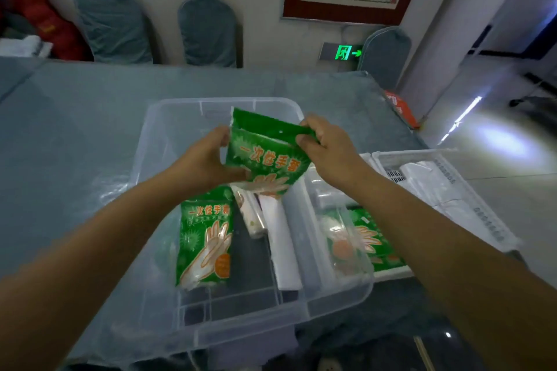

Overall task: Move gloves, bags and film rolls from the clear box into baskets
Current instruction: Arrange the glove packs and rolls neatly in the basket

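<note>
Both hands have a green glove pack (266,156) up over the clear box (168,250): left hand (205,164) curled round its lower left edge, right hand (324,144) pinching the folded top corner. It's glossy, crinkly plastic with orange lettering and a hand drawing. Another glove pack (205,238) lies in the box beside white rolls (281,235). The white basket (488,220) on the right holds blurry stuff, partly hidden behind the right arm.

arms: bare to elbows | left hand (208,159), right hand (327,144): ungloved
</note>
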Available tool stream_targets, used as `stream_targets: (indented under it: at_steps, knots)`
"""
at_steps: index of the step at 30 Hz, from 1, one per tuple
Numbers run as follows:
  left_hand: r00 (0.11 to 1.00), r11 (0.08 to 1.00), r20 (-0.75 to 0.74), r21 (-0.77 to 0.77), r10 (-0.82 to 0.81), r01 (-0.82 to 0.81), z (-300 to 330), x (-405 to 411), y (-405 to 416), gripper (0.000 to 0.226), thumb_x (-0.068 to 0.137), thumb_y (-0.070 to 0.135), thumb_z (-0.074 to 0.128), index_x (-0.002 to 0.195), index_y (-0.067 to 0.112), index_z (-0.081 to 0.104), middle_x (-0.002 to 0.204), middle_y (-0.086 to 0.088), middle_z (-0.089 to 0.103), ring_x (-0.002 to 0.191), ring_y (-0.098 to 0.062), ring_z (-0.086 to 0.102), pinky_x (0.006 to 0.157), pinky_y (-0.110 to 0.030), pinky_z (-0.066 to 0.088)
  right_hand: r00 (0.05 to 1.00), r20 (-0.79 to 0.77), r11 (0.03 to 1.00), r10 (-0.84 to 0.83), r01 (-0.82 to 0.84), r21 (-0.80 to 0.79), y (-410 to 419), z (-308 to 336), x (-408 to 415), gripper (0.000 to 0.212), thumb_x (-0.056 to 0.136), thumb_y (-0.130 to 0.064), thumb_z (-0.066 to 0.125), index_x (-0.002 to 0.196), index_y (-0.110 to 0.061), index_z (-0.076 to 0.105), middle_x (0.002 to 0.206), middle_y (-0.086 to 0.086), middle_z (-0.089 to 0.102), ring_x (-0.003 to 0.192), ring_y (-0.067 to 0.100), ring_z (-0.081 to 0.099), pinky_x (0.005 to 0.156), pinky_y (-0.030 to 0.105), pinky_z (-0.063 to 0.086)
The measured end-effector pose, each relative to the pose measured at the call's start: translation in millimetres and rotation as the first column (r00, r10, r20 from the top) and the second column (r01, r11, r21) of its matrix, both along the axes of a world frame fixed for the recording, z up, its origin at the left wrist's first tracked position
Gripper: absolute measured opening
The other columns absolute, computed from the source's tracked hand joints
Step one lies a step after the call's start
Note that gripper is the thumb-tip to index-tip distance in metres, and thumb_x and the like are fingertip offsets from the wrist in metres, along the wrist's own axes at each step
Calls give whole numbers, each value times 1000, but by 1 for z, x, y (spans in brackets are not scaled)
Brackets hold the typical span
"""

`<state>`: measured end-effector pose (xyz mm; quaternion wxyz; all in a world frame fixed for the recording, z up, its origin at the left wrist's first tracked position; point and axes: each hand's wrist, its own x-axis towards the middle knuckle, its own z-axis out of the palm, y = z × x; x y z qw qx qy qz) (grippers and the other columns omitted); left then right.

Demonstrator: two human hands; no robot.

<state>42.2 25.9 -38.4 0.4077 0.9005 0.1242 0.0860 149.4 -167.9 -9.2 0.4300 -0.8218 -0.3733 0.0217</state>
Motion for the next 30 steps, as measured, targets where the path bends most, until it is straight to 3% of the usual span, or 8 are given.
stream_targets:
  at_steps: [3, 6, 11, 15, 18, 22, 25, 30]
  knots:
    - [1000, 997, 20, -81, 16, -14, 9, 29, -19, 47, 68, 8, 79, 109, 14, 56, 102, -2, 63, 92, -15, 59, 70, -17, 41, 988, -125, 955, -91, 122, 270, -32, 14, 20, 11, 91, -5, 51, 87, -14, 56, 73, -1, 55, 63, 3, 48, 60, 13, 40]
    - [1000, 997, -23, -80, 2, -4, 18, 59, -46, 21, 75, 15, 74, 92, 11, 63, 91, -13, 68, 82, -26, 62, 74, -33, 48, 944, -314, 858, -102, 244, 452, -72, 18, 55, 13, 92, -6, 48, 93, -13, 59, 84, 6, 60, 78, 14, 56, 74, 34, 50]
    - [1000, 992, 30, 123, 4, -7, 35, 118, -112, 19, 81, 26, 67, 68, 20, 55, 63, 3, 55, 57, -9, 49, 51, -23, 34, 800, -555, 788, -227, 486, 378, -147, -15, 116, 14, 93, -9, 48, 99, -16, 57, 99, 15, 64, 85, 24, 64, 76, 43, 55]
    - [976, 907, -190, 383, -109, 176, 33, 169, -161, 24, 86, 30, 59, 102, 13, 62, 97, -10, 63, 81, -23, 53, 68, -27, 38, 667, -672, 794, -321, 576, 193, -205, -60, 141, 17, 88, 0, 50, 87, -15, 55, 87, 10, 63, 65, 15, 65, 47, 26, 53]
    - [879, 814, -462, 463, -116, 351, 8, 203, -192, 30, 89, 26, 52, 115, 13, 57, 118, -12, 59, 101, -29, 55, 78, -30, 39, 664, -607, 852, -437, 522, -42, -238, -98, 148, 17, 80, 5, 56, 83, -12, 54, 88, 13, 63, 70, 21, 64, 51, 35, 58]
    - [684, 726, -725, 426, -84, 540, -44, 233, -214, 33, 91, 16, 45, 123, 9, 51, 128, -15, 54, 110, -30, 54, 85, -32, 41, 812, -391, 884, -433, 296, -363, -263, -139, 145, 21, 76, -10, 65, 90, -19, 51, 75, 4, 64, 66, 20, 64, 62, 39, 55]
    - [596, 760, -803, 383, -8, 526, -80, 240, -221, 38, 90, 17, 44, 127, 10, 49, 133, -13, 51, 115, -30, 51, 100, -39, 41, 922, -237, 864, -305, 164, -476, -270, -154, 145, 36, 81, -17, 59, 112, -27, 45, 64, -8, 56, 56, 10, 56, 47, 27, 39]
    - [550, 844, -833, 340, 65, 415, -120, 231, -233, 31, 89, 18, 46, 118, 10, 53, 125, -11, 55, 110, -26, 53, 97, -39, 44, 998, -41, 764, -37, 2, -645, -274, -167, 151, 46, 86, -15, 52, 128, -30, 42, 95, 3, 65, 75, 17, 56, 62, 28, 42]
